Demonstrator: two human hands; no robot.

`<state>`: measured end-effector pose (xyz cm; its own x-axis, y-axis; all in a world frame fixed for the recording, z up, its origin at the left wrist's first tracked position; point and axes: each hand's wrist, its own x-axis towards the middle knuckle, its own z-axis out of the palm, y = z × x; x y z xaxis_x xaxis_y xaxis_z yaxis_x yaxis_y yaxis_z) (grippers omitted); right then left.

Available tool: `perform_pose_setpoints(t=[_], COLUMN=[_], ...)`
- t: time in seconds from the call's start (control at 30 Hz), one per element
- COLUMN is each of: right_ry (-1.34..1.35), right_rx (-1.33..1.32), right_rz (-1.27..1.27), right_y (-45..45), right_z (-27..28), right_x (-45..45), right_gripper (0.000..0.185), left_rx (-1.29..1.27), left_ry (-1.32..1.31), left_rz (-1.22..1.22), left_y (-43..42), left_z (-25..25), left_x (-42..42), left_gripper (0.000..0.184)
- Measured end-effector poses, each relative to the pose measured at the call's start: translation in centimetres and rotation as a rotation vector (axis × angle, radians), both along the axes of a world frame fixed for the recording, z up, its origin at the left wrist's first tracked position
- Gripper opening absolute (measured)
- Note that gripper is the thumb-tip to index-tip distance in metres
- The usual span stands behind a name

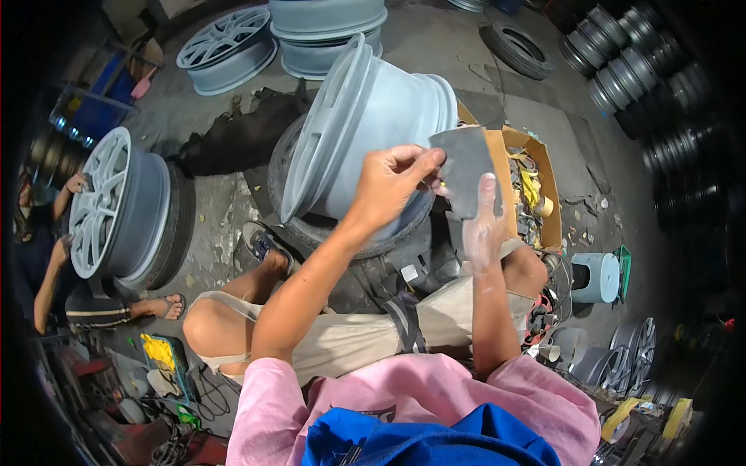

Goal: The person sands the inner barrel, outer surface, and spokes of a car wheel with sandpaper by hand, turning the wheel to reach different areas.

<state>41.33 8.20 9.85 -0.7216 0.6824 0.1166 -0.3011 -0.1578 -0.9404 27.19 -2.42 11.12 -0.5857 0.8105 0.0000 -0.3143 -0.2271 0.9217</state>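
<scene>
A dark grey sheet of sandpaper [464,167] is held up between my two hands. My left hand [395,186] pinches its left edge between thumb and fingers. My right hand [486,229], coated in pale dust, grips the lower right part, one digit lying straight over the front and the rest partly hidden. Just beyond my left hand, a grey wheel rim [388,116] leans tilted on a tyre [388,247] laid flat on the floor. Neither hand visibly touches the rim.
An open cardboard box [550,203] of scraps stands right of the rim. At left, a co-worker's hands [76,183] touch another rim [144,210] on a tyre. More rims [330,35] are at the back; a light blue bucket [597,277] sits at right.
</scene>
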Motion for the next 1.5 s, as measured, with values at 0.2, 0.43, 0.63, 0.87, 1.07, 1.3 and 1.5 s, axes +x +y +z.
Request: perform_pose_setpoints(t=[0.2,0.43,0.63,0.87,1.07,1.3,1.5], right_ry=[-0.438,-0.448,-0.293,-0.178,-0.593,-0.274,-0.593], right_rx=[1.348,1.406,0.989,1.167,0.406,1.211,0.716], right_rz=[-0.454,-0.341,-0.240,-0.275,-0.202,-0.260,-0.133], right_y=[4.7,5.3,9.3,3.6,10.6,3.9,15.7], right_z=[-0.2,-5.5,-4.2,-8.8,-4.0,-8.7,-3.2], right_x=[-1.2,-2.9,-8.6,-2.4,-9.9,-2.2,-13.3], right_gripper=[0.047,0.048,0.040,0.039,0.043,0.036,0.048], left_rx=[-0.103,-0.346,-0.564,-0.642,-0.664,-0.731,-0.729], left_ry=[0.977,1.359,1.106,0.894,0.862,1.017,0.873], left_rz=[0.660,0.860,0.492,0.300,0.337,0.331,0.269], left_y=[-0.3,3.7,3.1,2.7,3.0,3.1,2.8], left_z=[3.2,-0.7,-0.5,0.6,-0.4,0.2,0.5], left_x=[-8.1,-14.3,-16.6,-15.3,-16.8,-15.5,-15.8], left_gripper=[0.021,0.044,0.045,0.068,0.065,0.051,0.064])
